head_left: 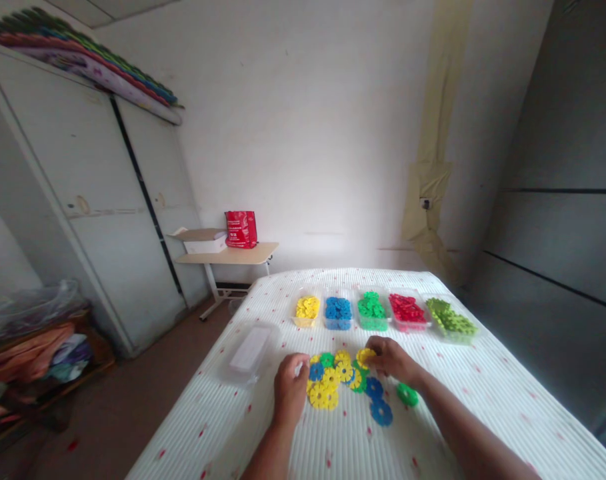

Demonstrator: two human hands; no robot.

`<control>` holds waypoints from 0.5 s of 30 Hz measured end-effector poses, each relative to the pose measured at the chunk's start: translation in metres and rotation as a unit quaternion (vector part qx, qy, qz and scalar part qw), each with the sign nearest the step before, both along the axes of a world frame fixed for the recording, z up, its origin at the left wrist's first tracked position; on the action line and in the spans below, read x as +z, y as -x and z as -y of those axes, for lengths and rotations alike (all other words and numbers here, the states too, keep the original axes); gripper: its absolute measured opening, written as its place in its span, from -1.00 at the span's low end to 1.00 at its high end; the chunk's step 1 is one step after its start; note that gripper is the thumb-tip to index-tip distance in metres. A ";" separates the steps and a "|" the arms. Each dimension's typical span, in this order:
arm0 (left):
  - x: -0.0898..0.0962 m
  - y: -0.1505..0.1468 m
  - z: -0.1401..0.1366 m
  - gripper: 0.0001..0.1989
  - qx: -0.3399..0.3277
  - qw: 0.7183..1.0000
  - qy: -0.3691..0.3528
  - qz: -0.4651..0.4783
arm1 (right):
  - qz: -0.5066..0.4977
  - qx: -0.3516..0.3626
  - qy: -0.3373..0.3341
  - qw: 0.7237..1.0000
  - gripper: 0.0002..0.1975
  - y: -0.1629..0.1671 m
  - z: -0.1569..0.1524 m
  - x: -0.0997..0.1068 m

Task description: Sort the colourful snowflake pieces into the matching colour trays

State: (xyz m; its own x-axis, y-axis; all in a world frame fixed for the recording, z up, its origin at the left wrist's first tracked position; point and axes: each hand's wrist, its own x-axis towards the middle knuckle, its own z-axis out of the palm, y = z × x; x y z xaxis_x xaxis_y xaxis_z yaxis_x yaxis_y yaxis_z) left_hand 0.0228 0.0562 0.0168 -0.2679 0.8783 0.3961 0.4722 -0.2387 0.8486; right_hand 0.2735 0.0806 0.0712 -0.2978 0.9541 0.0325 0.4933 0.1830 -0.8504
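Note:
A loose group of notched plastic flower discs lies on the table in front of me, with yellow discs [330,379], blue discs [381,412] and green discs [327,360] partly overlapping. My right hand [391,359] pinches a yellow flower disc [365,358] at the group's far right corner. At the left edge of the group is my left hand [289,385], its fingers curled with thumb and forefinger close together. What they hold, if anything, is hidden. A separate green disc [407,395] lies below my right forearm.
Behind the discs stands a row of clear tubs: a yellow-filled tub [305,323], then blue, green, red and light green ones. A clear plastic lid or box [250,353] lies to the left. Farther back, a side table [263,251] bears a red bag [241,230] and a box.

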 end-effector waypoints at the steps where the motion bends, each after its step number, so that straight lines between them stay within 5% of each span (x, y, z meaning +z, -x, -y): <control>1: 0.000 0.000 0.000 -0.81 -0.001 1.000 0.003 0.003 | -0.013 0.023 0.023 0.999 -0.93 0.005 -0.002 0.004; 5: 0.000 0.001 0.000 -0.81 -0.006 1.000 0.012 0.024 | -0.047 0.068 0.058 0.995 -0.94 0.041 -0.029 0.025; 11: 0.006 0.004 0.004 -0.80 -0.002 0.999 0.021 0.047 | -0.096 -0.071 -0.042 0.992 -0.80 0.098 -0.087 0.051; 15: 0.010 0.004 0.006 -0.79 -0.004 0.998 0.027 0.056 | -0.060 -0.121 -0.093 0.986 -0.87 0.093 -0.082 0.047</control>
